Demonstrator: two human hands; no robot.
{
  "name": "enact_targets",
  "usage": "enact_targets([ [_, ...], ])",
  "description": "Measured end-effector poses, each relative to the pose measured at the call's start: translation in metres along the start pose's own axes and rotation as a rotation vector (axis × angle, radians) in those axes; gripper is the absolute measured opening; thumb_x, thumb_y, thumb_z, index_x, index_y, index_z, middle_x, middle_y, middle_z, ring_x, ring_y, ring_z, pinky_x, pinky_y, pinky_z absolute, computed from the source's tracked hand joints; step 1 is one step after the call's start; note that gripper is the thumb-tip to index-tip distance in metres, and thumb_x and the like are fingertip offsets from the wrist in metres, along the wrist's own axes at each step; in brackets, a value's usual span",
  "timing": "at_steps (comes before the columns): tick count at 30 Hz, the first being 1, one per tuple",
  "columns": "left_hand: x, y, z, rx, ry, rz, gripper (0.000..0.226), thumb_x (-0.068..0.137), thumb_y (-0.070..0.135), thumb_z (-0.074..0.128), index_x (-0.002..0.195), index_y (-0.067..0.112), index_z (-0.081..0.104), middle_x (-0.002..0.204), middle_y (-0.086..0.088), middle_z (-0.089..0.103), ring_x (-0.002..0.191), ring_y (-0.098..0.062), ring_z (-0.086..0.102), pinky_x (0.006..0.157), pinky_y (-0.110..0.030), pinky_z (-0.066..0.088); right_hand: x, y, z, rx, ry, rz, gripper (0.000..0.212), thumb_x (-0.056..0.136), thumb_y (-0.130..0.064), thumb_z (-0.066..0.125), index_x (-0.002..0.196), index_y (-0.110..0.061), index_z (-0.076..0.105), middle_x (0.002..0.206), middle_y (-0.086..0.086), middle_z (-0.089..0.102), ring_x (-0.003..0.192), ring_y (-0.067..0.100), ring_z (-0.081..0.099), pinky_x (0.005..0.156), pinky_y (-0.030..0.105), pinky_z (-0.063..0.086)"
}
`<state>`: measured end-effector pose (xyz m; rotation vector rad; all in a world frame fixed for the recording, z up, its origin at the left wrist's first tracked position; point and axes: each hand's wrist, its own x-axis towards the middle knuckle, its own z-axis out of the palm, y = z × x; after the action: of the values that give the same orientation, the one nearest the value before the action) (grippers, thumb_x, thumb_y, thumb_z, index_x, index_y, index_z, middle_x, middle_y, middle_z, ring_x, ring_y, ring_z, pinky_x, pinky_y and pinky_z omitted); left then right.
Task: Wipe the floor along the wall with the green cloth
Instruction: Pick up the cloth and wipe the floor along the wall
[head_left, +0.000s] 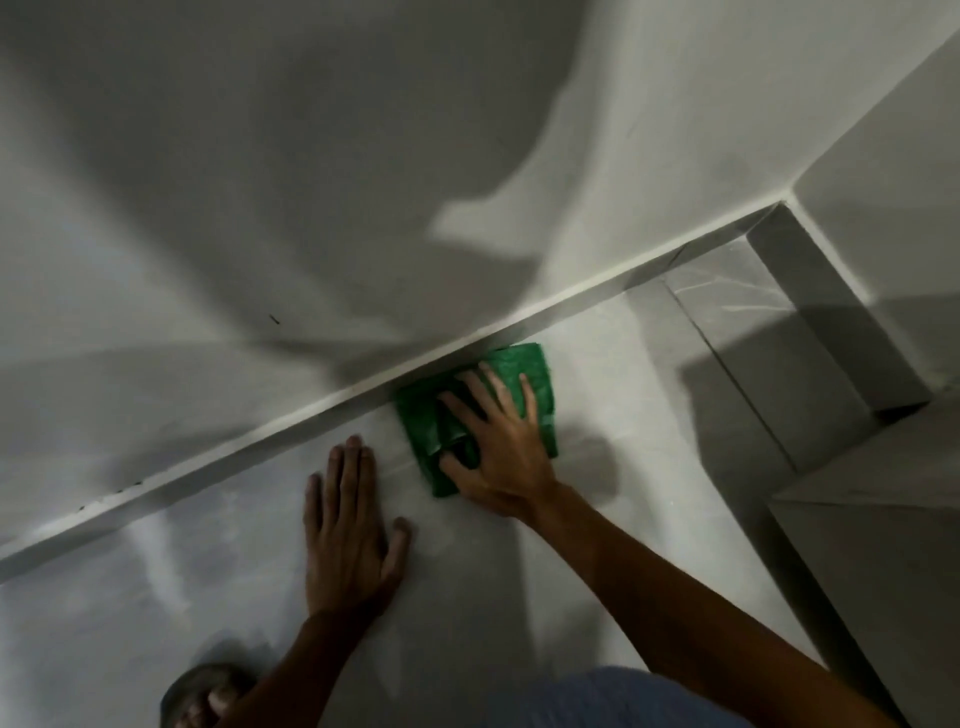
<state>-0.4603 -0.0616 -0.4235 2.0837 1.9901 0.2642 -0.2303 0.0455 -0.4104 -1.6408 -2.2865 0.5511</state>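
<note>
The pale grey floor (597, 364) is carrying everything here, meeting the wall (260, 208) along a light skirting strip (311, 421) that is running diagonally across the view. The folded green cloth (524, 369) is lying flat on the floor with its far edge touching the skirting, the right hand (498, 441) is lying spread on top of it, and the left hand (348, 530) is resting palm down on the bare floor just beside the cloth. A sandalled foot (202, 696) is standing on the floor at the near edge, and shadows are falling across the tiles towards the corner on the right.
</note>
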Motion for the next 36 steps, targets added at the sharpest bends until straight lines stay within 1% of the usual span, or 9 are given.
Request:
enact_targets([
  [4,0.001,-0.001,0.0,-0.02,0.021,0.013,0.094,0.094,0.048,0.047,0.174,0.004,0.023,0.185,-0.016,0.019,0.172,-0.035,0.019,0.138,-0.06,0.015,0.007,0.051,-0.019,-0.038,-0.08,-0.22,0.072,0.096,-0.054,0.053,0.165,-0.033,0.047,0.178,-0.001,0.04,0.169,0.026,0.028,0.136,0.064,0.013],
  [9,-0.001,-0.002,0.001,-0.026,0.017,0.009,0.094,0.094,0.048,0.046,0.174,0.004,0.022,0.186,-0.015,0.017,0.173,-0.034,0.017,0.138,-0.061,0.016,0.013,0.098,-0.045,-0.044,-0.04,-0.046,0.067,0.097,-0.05,0.044,0.161,-0.035,0.052,0.175,-0.006,0.045,0.168,0.022,0.03,0.137,0.062,0.012],
  [12,-0.001,-0.001,0.001,-0.033,0.026,0.003,0.095,0.094,0.048,0.047,0.175,0.005,0.021,0.186,-0.015,0.017,0.173,-0.033,0.015,0.14,-0.057,0.013,0.014,0.075,-0.028,0.023,0.085,0.088,0.068,0.093,-0.059,0.051,0.153,-0.03,0.063,0.169,-0.001,0.054,0.164,0.026,0.039,0.138,0.059,0.014],
  [15,0.0,0.0,0.003,-0.032,0.019,0.004,0.096,0.094,0.048,0.047,0.175,0.005,0.019,0.186,-0.015,0.016,0.174,-0.033,0.013,0.141,-0.056,0.01,0.01,0.035,-0.003,-0.028,0.198,0.183,0.072,0.09,-0.068,0.062,0.149,-0.027,0.066,0.168,0.004,0.055,0.162,0.028,0.041,0.136,0.061,0.018],
  [20,-0.001,-0.001,0.002,-0.04,0.008,0.002,0.096,0.093,0.049,0.046,0.175,0.006,0.019,0.186,-0.014,0.015,0.174,-0.032,0.013,0.14,-0.058,0.011,-0.002,0.011,0.001,0.024,-0.031,-0.104,0.089,0.083,-0.08,0.066,0.156,-0.03,0.058,0.173,0.002,0.047,0.167,0.031,0.03,0.135,0.069,0.013],
  [24,-0.002,-0.001,-0.001,-0.077,0.017,0.009,0.095,0.093,0.046,0.046,0.175,0.006,0.02,0.186,-0.014,0.016,0.174,-0.032,0.013,0.139,-0.061,0.014,-0.043,0.023,-0.008,0.003,-0.171,-0.26,0.11,0.077,-0.096,0.063,0.165,-0.033,0.045,0.179,0.0,0.035,0.171,0.027,0.017,0.138,0.059,-0.005],
  [29,-0.002,-0.001,0.0,-0.063,-0.004,0.006,0.095,0.093,0.047,0.045,0.175,0.006,0.019,0.187,-0.012,0.013,0.174,-0.032,0.012,0.139,-0.061,0.015,-0.083,0.035,-0.014,-0.035,-0.266,-0.254,0.108,0.081,-0.098,0.056,0.17,-0.043,0.028,0.183,-0.006,0.021,0.173,0.024,0.006,0.138,0.061,-0.002],
  [33,-0.002,-0.002,0.0,-0.072,0.012,0.012,0.094,0.092,0.045,0.045,0.174,0.005,0.022,0.186,-0.013,0.016,0.174,-0.032,0.014,0.14,-0.058,0.013,-0.052,0.034,-0.015,-0.08,-0.184,-0.178,0.098,0.089,-0.094,0.052,0.169,-0.041,0.034,0.182,-0.004,0.028,0.172,0.026,0.012,0.135,0.069,0.01],
  [36,-0.002,-0.001,-0.001,-0.081,0.012,0.007,0.094,0.092,0.043,0.046,0.174,0.005,0.022,0.186,-0.013,0.016,0.174,-0.031,0.013,0.141,-0.056,0.011,-0.013,0.036,-0.02,-0.117,-0.156,-0.167,0.092,0.093,-0.091,0.05,0.168,-0.04,0.038,0.181,-0.002,0.031,0.172,0.028,0.016,0.136,0.068,0.011],
])
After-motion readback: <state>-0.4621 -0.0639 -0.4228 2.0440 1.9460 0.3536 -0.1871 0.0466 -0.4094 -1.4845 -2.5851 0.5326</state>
